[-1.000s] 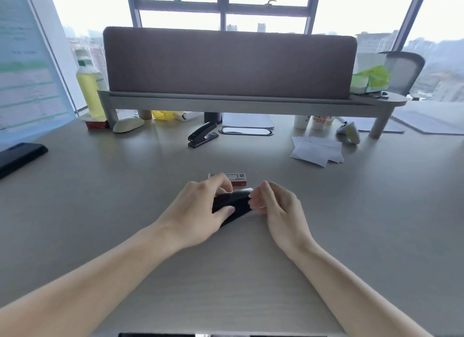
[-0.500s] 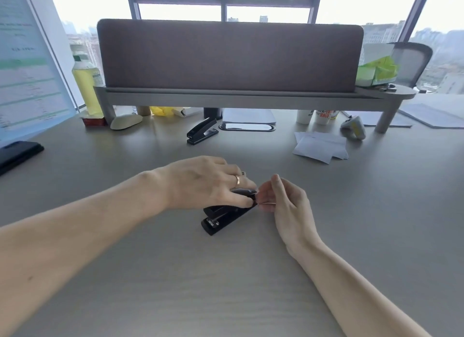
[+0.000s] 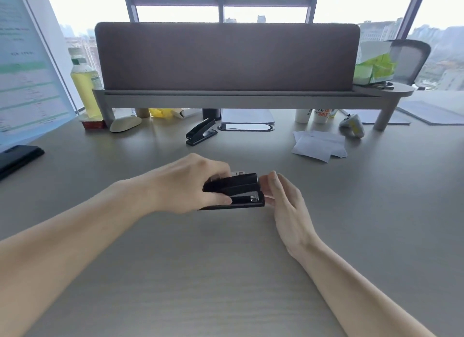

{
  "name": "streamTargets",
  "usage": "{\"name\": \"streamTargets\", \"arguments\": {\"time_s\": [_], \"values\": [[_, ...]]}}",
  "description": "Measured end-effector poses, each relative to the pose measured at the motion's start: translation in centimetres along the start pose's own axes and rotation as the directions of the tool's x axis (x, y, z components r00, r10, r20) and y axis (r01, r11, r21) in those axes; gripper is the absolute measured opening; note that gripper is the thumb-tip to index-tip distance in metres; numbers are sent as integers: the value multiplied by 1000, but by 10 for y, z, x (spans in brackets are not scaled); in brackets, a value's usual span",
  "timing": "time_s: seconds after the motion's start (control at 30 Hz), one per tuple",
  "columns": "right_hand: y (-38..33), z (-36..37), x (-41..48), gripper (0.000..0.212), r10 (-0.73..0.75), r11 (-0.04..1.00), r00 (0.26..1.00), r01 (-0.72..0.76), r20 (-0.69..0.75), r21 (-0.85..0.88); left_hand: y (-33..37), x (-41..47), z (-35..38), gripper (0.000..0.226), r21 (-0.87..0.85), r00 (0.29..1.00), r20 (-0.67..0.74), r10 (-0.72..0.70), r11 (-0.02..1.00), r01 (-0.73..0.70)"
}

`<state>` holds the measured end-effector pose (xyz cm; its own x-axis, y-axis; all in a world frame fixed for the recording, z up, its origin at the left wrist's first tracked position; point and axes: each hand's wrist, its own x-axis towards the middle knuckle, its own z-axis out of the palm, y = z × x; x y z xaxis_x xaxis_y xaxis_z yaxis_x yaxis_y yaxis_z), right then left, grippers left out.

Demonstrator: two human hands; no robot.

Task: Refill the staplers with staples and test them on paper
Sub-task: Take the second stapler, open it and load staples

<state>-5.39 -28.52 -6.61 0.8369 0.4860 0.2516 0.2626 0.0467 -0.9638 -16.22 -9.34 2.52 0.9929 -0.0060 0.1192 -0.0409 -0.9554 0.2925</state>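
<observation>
A black stapler point(image 3: 241, 188) lies on the grey desk point(image 3: 226, 274) at the centre, its front end pointing right. My left hand point(image 3: 190, 183) grips its rear half from above, thumb on the near side. My right hand point(image 3: 281, 198) holds its fingertips against the stapler's front end. Just behind the stapler, a small staple box point(image 3: 237, 172) is mostly hidden. A second black stapler point(image 3: 200, 132) sits farther back, half open. Several white paper sheets point(image 3: 319, 145) lie at the back right.
A raised shelf with a padded divider point(image 3: 226, 57) spans the back of the desk. Under and around it are a yellow drink bottle point(image 3: 84, 85), a beige mouse point(image 3: 125, 123), paper cups point(image 3: 313, 115) and a game controller point(image 3: 352, 125). A dark keyboard point(image 3: 17, 158) sits at the left edge.
The stapler has turned from a diagonal to lie level with its front pointing right. My left hand shifted back to its rear half, and my right hand stayed at the front end.
</observation>
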Motion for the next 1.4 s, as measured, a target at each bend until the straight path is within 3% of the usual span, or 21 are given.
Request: {"name": "streamTargets", "arguments": {"time_s": [0.17,0.37,0.47,0.63,0.8,0.93,1.07,1.17,1.4], "values": [[-7,-1,-7,23,-63,992,990,76,127,-102,-5,-8,32,19,-32,995,-50,-87,996,86],[-1,-3,-8,56,-74,938,978,134,193,-319,-2,-12,49,27,-124,986,-140,-94,989,76],[-3,-3,-9,58,-89,936,978,148,190,-321,11,-8,57,30,-219,974,-209,-85,975,38],[-5,0,-11,60,-92,930,981,147,172,-338,21,1,78,30,-193,930,-352,-107,980,40],[-5,0,-11,59,-87,925,982,142,165,-352,23,-5,81,25,-205,912,-402,-79,979,-6],[-4,1,-10,59,-100,902,980,162,171,-400,19,-7,73,14,-477,857,-466,-218,878,-36],[-2,2,-11,60,-97,898,981,160,170,-411,22,-15,72,15,-570,844,-480,-238,816,-95],[-1,2,-11,62,-100,895,983,157,157,-416,19,-19,71,27,-645,817,-508,-272,749,-152],[-1,2,-10,54,-98,905,984,151,151,-398,9,-21,74,15,-760,737,-541,-405,610,-223]]}}
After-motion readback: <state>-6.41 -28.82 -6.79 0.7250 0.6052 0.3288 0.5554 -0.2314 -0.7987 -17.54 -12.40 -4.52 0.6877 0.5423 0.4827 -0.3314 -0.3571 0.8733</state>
